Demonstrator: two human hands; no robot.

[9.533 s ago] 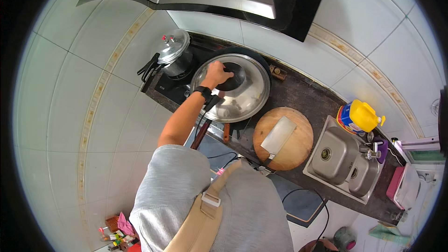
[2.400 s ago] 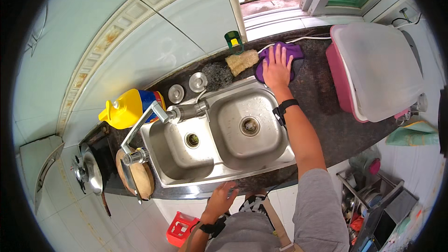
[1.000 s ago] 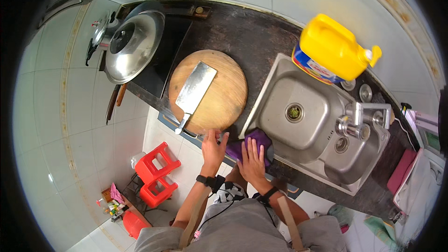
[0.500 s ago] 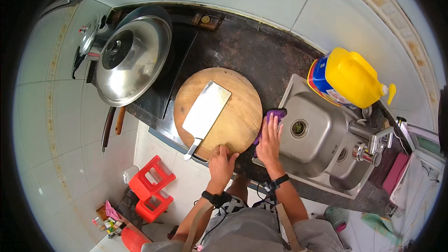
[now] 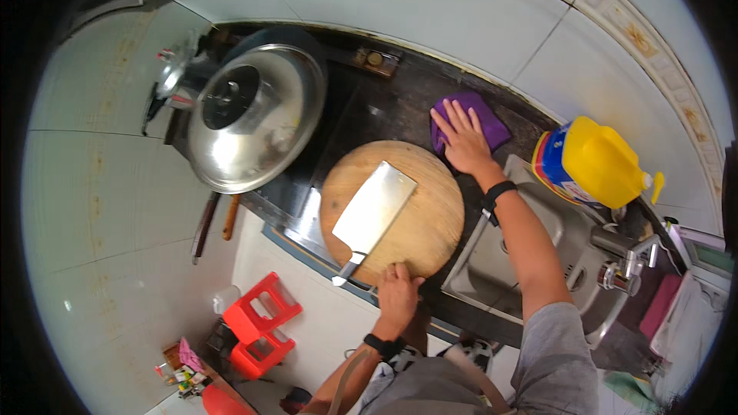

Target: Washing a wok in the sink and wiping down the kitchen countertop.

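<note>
My right hand (image 5: 467, 142) lies flat with fingers spread on a purple cloth (image 5: 492, 124), pressing it against the dark countertop beyond the board. At the near edge of a round wooden cutting board (image 5: 430, 223), my left hand (image 5: 397, 296) has its fingers curled over the rim, gripping it. On top of the board rests a cleaver (image 5: 377, 211), its broad blade flat and its handle (image 5: 350, 267) jutting past the near left edge. Neither hand touches the cleaver.
Left of the board, a wok with a domed steel lid (image 5: 257, 123) sits on the stove. At the right are a steel sink (image 5: 492, 261), its faucet (image 5: 619, 273) and a yellow jug (image 5: 600, 161). Red stools (image 5: 261, 311) stand on the floor.
My right hand has slid the purple cloth from beside the board to the far part of the counter, and the cloth is spread wider. My left hand stays at the board's near edge.
</note>
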